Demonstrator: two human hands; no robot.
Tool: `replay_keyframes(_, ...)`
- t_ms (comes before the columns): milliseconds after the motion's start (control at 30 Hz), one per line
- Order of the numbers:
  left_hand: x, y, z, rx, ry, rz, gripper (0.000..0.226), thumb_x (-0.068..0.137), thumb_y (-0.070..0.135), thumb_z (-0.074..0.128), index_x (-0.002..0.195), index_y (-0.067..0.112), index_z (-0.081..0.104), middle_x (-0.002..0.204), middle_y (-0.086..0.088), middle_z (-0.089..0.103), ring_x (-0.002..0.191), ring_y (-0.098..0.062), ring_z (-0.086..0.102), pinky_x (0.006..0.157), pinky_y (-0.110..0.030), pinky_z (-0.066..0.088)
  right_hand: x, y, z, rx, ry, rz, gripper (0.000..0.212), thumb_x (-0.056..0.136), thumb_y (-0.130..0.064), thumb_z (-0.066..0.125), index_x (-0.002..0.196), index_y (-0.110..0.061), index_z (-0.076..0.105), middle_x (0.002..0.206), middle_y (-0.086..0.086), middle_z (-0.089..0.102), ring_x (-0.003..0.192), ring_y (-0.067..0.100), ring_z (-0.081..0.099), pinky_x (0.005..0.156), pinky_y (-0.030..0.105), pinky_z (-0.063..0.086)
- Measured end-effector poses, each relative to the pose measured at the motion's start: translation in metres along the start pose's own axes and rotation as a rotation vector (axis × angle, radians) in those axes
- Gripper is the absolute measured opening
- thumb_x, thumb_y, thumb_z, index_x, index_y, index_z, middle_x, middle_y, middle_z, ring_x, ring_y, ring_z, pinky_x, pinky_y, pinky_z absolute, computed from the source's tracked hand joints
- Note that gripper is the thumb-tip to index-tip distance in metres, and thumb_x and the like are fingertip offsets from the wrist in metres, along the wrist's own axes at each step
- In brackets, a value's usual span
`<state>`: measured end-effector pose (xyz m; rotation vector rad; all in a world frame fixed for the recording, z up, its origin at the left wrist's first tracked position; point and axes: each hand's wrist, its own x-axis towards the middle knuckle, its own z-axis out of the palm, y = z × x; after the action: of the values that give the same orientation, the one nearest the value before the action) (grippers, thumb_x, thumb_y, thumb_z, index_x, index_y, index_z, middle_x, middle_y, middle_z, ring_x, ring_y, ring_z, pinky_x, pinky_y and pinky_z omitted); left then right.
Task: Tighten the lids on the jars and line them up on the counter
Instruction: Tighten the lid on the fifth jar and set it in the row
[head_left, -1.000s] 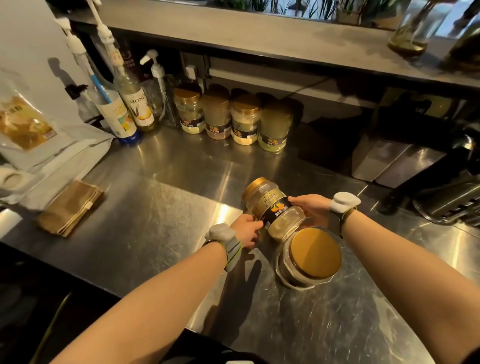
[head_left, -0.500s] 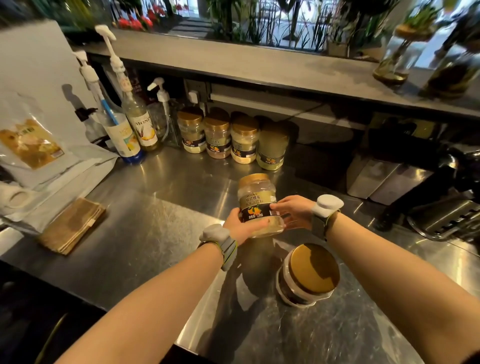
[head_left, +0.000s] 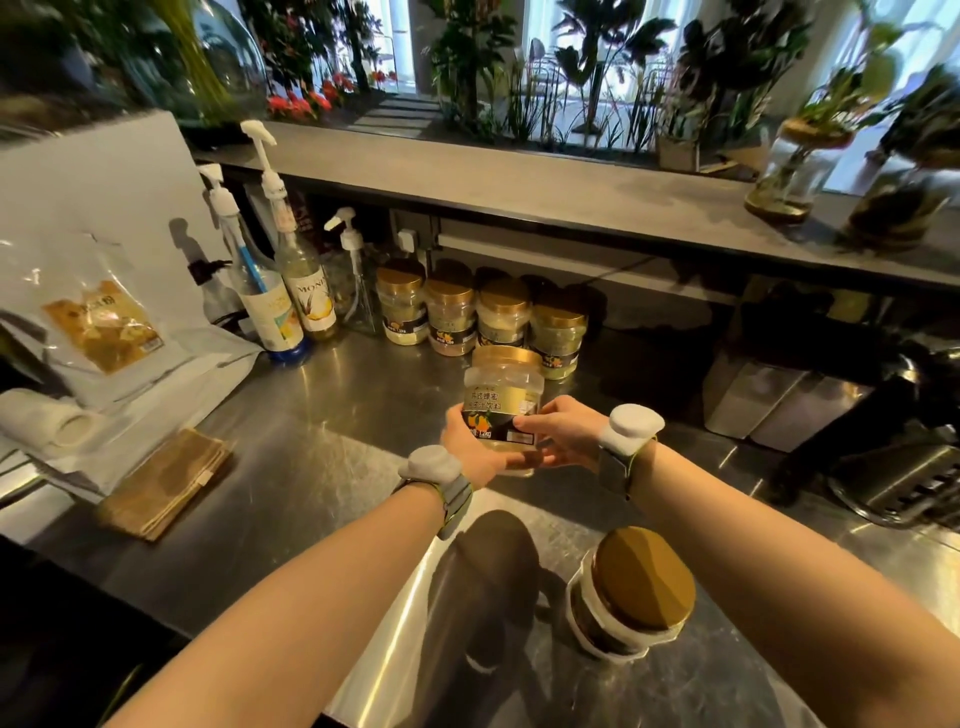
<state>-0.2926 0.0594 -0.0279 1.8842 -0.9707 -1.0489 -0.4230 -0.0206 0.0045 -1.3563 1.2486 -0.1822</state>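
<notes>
Worktop (head_left: 311, 441) carrying, nearest, a gold-lidded jar (head_left: 641, 577) standing alone beside the right forearm. Farther out, clasping a labelled jar (head_left: 501, 384) upright from both sides: left hand (head_left: 470, 444) and right hand (head_left: 563, 431), each grip curling round its lower half, just in front of a row of four jars (head_left: 452, 312) standing at the back.

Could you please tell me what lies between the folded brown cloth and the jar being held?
In the head view, only bare steel counter lies between the folded brown cloth and the held jar.
</notes>
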Motion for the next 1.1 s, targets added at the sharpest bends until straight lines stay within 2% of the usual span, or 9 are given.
replay_keyframes(100, 0.001, -0.001, -0.003, 0.023, -0.009, 0.014, 0.116, 0.047, 0.031, 0.093, 0.139, 0.019, 0.024, 0.127, -0.002, 0.055, 0.115, -0.020, 0.055, 0.100, -0.033, 0.048, -0.003, 0.000, 0.001, 0.003, -0.013, -0.019, 0.040, 0.088, -0.024, 0.067, 0.120, -0.001, 0.059, 0.111, 0.018, 0.070, 0.098, 0.031, 0.070, 0.082, 0.041, 0.059)
replay_keyframes(167, 0.003, -0.003, -0.008, 0.055, -0.016, 0.021, 0.116, 0.045, 0.035, 0.093, 0.138, 0.021, 0.024, 0.124, -0.001, 0.055, 0.112, -0.018, 0.056, 0.098, -0.034, 0.049, -0.006, 0.002, 0.000, -0.005, -0.039, -0.030, 0.042, 0.086, -0.025, 0.069, 0.120, -0.002, 0.060, 0.111, 0.016, 0.070, 0.100, 0.031, 0.069, 0.087, 0.043, 0.057)
replay_keyframes(300, 0.004, -0.003, -0.018, 0.125, -0.050, 0.088, 0.118, 0.039, 0.038, 0.091, 0.136, 0.025, 0.026, 0.120, 0.005, 0.057, 0.107, -0.014, 0.057, 0.092, -0.030, 0.051, -0.013, 0.000, -0.011, -0.188, -0.031, -0.033, 0.047, 0.078, -0.034, 0.076, 0.115, -0.010, 0.060, 0.114, 0.008, 0.066, 0.107, 0.024, 0.063, 0.092, 0.039, 0.054)
replay_keyframes(400, 0.003, -0.001, -0.027, 0.284, -0.081, 0.170, 0.115, 0.039, 0.041, 0.088, 0.136, 0.028, 0.027, 0.118, 0.009, 0.055, 0.106, -0.013, 0.056, 0.090, -0.029, 0.051, -0.016, -0.006, -0.033, -0.367, 0.035, -0.048, 0.057, 0.073, -0.035, 0.080, 0.118, -0.007, 0.060, 0.117, 0.010, 0.066, 0.106, 0.025, 0.064, 0.092, 0.038, 0.055)
replay_keyframes(533, -0.001, -0.004, -0.039, 0.404, -0.151, 0.321, 0.111, 0.037, 0.045, 0.087, 0.133, 0.031, 0.032, 0.118, 0.014, 0.054, 0.109, -0.010, 0.057, 0.092, -0.036, 0.054, -0.023, -0.013, -0.059, -0.458, 0.041, -0.119, 0.090, 0.067, -0.025, 0.085, 0.144, -0.018, 0.039, 0.141, 0.008, 0.050, 0.119, 0.026, 0.057, 0.091, 0.034, 0.053)
replay_keyframes(600, -0.003, -0.005, -0.045, 0.462, -0.172, 0.378, 0.109, 0.038, 0.045, 0.087, 0.132, 0.033, 0.033, 0.119, 0.015, 0.054, 0.109, -0.009, 0.057, 0.092, -0.035, 0.055, -0.030, -0.017, -0.065, -0.496, 0.020, -0.180, 0.099, 0.068, -0.017, 0.085, 0.149, -0.028, 0.028, 0.149, 0.005, 0.040, 0.128, 0.027, 0.050, 0.095, 0.035, 0.049)
replay_keyframes(767, -0.007, -0.001, -0.052, 0.512, -0.229, 0.462, 0.106, 0.041, 0.039, 0.087, 0.132, 0.035, 0.033, 0.121, 0.013, 0.051, 0.112, -0.011, 0.056, 0.093, -0.036, 0.054, -0.039, -0.025, -0.066, -0.547, -0.141, -0.264, 0.104, 0.071, -0.004, 0.080, 0.147, -0.044, 0.021, 0.157, -0.003, 0.024, 0.139, 0.027, 0.035, 0.107, 0.048, 0.040)
replay_keyframes(900, -0.008, 0.004, -0.051, 0.509, -0.248, 0.493, 0.102, 0.043, 0.036, 0.088, 0.130, 0.035, 0.034, 0.120, 0.013, 0.052, 0.112, -0.010, 0.056, 0.093, -0.035, 0.054, -0.038, -0.024, -0.064, -0.532, -0.219, -0.301, 0.102, 0.074, 0.002, 0.076, 0.147, -0.043, 0.021, 0.156, -0.008, 0.023, 0.142, 0.026, 0.030, 0.105, 0.046, 0.041)
replay_keyframes(1100, -0.009, 0.003, -0.054, 0.583, -0.240, 0.508, 0.109, 0.050, 0.037, 0.085, 0.140, 0.035, 0.023, 0.129, 0.013, 0.046, 0.125, -0.013, 0.036, 0.104, -0.038, 0.044, -0.031, -0.019, -0.067, -0.457, -0.274, -0.301, 0.094, 0.075, 0.002, 0.075, 0.142, -0.042, 0.027, 0.148, -0.003, 0.037, 0.131, 0.025, 0.045, 0.100, 0.043, 0.048)
